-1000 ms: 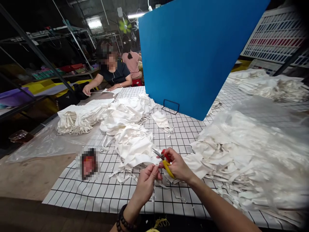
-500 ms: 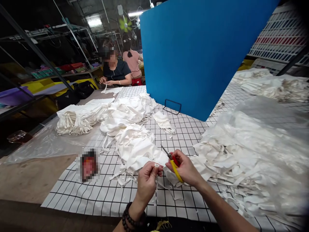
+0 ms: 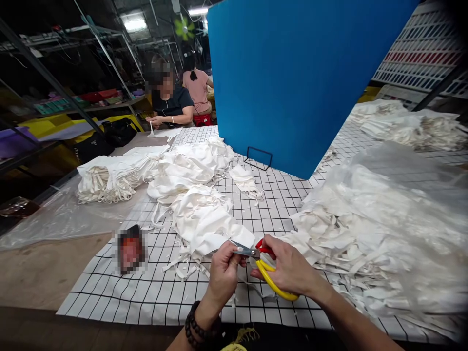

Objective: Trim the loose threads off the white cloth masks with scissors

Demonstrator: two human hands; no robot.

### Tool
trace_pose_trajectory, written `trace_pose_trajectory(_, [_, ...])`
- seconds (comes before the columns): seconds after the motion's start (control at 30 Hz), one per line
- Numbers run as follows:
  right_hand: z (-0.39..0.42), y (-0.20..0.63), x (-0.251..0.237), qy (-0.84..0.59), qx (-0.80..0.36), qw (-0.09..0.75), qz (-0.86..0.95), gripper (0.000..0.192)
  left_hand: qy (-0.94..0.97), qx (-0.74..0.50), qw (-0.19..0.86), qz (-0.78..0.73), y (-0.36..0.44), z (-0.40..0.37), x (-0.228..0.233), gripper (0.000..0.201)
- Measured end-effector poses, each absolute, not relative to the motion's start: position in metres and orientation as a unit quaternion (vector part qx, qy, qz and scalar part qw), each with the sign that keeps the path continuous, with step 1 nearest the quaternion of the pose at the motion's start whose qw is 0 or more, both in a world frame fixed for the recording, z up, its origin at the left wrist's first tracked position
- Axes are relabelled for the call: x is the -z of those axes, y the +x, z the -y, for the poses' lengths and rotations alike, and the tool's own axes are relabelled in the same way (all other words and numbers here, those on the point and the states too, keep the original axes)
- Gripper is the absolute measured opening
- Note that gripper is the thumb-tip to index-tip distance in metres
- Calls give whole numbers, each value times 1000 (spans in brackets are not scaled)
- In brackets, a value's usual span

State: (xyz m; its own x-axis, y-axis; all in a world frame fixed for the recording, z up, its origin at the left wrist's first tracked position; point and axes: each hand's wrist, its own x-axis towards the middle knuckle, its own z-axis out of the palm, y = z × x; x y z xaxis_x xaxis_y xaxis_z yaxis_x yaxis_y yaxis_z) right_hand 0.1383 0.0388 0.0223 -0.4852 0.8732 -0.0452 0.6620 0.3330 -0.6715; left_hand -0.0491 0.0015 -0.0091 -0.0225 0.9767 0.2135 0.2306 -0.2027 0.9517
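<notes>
Scissors moved left, and their open blades sat by the left hand, which pinched white cloth. The right hand gripped the handles.

On tablecloth, centre: heap of cloth, with small bundle just to its right. Left: stack of cloth, partly over plastic sheet; bags behind. Left front, on tablecloth: blurred item. Right: larger heap, partly under plastic film. Behind centre: upright panel, wire stand at its foot. At far left end: co-worker, second person beyond. Before central heap: left hand, right hand beside it (scissors in the latter, blades at scrap in the former).
</notes>
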Motion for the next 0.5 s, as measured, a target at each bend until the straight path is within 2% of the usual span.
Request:
trace_pose_trajectory(0.3, [-35,138,-18,-483,-281,181,809,38,580,-495,395,-513,-49,-1,4,26])
trace_pose_trajectory(0.5, [-35,142,-13,-493,-278,175,805,38,543,-490,458,-506,-46,-2,6,25])
